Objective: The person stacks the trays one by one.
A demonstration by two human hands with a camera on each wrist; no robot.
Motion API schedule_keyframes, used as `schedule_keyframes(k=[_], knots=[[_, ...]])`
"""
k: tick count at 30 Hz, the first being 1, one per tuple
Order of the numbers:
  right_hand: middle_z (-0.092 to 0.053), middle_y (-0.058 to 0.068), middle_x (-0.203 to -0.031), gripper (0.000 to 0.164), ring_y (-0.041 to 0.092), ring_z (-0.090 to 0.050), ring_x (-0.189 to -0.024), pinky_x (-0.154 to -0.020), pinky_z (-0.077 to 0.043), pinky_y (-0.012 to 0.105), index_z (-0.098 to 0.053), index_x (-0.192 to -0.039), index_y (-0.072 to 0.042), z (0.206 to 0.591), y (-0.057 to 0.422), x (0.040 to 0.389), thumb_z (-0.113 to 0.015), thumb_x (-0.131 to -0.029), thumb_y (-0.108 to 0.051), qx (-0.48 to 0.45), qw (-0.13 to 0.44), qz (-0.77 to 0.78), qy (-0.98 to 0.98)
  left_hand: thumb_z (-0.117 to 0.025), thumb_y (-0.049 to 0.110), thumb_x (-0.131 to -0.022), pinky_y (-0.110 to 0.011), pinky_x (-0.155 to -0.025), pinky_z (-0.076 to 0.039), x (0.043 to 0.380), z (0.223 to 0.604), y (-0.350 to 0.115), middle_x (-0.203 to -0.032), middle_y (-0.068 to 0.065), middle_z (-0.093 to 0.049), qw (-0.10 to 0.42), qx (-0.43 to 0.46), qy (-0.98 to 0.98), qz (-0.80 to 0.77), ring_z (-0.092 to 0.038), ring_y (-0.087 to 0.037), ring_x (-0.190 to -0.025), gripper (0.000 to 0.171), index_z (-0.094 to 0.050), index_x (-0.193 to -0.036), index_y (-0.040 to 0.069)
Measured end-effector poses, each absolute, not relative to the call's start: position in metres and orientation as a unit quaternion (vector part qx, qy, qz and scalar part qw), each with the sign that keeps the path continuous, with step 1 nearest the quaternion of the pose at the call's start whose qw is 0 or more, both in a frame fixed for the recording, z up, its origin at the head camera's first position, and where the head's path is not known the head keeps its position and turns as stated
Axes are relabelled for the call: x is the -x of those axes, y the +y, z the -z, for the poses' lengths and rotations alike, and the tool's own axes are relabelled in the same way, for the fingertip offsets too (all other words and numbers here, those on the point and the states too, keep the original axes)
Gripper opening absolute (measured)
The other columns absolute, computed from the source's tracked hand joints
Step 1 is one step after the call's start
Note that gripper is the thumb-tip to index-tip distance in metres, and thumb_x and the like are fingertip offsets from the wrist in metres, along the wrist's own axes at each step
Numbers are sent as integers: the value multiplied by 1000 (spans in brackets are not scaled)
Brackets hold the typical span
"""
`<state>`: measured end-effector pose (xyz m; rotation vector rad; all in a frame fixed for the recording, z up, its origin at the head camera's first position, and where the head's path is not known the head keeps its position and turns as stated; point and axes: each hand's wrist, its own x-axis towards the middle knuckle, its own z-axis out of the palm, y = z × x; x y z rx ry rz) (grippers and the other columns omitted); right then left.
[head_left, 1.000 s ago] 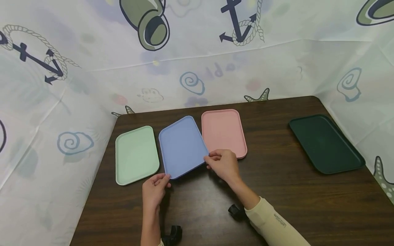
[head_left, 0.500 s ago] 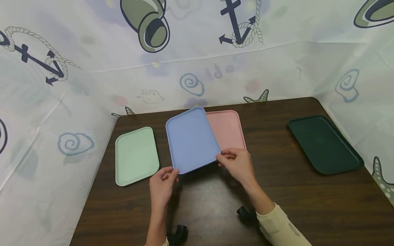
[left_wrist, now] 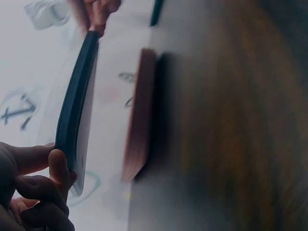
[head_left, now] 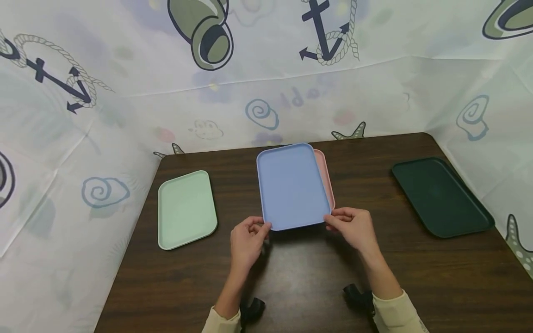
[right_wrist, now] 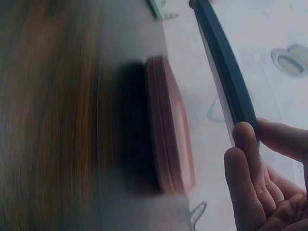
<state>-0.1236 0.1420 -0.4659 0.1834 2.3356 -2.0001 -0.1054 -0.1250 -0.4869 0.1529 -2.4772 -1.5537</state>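
Note:
A blue tray [head_left: 293, 187] is held up off the table, above a pink tray [head_left: 326, 178] whose right edge alone shows in the head view. My left hand [head_left: 248, 243] pinches the blue tray's near left corner between thumb and fingers. At the near right corner my right hand [head_left: 354, 230] pinches it the same way. Both wrist views show a gap between the raised tray, seen edge-on and dark [left_wrist: 77, 101], and the pink tray [right_wrist: 168, 130] lying on the tabletop.
To the left on the brown table [head_left: 304, 282] lies a light green tray [head_left: 187, 210]. A dark green tray [head_left: 441, 196] lies at the far right. Behind the table hangs a printed white cloth [head_left: 266, 69].
Both hands have carried the blue tray to the right, from between the light green and pink trays to over the pink one. It has also turned straighter.

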Motion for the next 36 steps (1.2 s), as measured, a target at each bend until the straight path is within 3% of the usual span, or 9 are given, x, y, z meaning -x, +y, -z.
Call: schedule_keyframes(k=[17,36], knots=[[-73,14,-82,33,18,-71,-69,-63,-57,31,-69,-102,10,492,169,139,-78,-85,-17,-126,68,622,770,-77,26,-85,-30,-62,-47,142,508,-102,-55,9,-62,80,-9,-874,479,-55,-7,-49,15,-73,-87,11],[-73,14,-79,31,14,-70,-64,-59,-56,28,-67,-103,14,502,160,153,-76,-87,-11,-127,49,634,761,-75,27,-87,-32,-61,-45,155,512,-104,-54,13,-61,87,-24,-889,450,-54,-7,-51,13,-73,-85,14]])
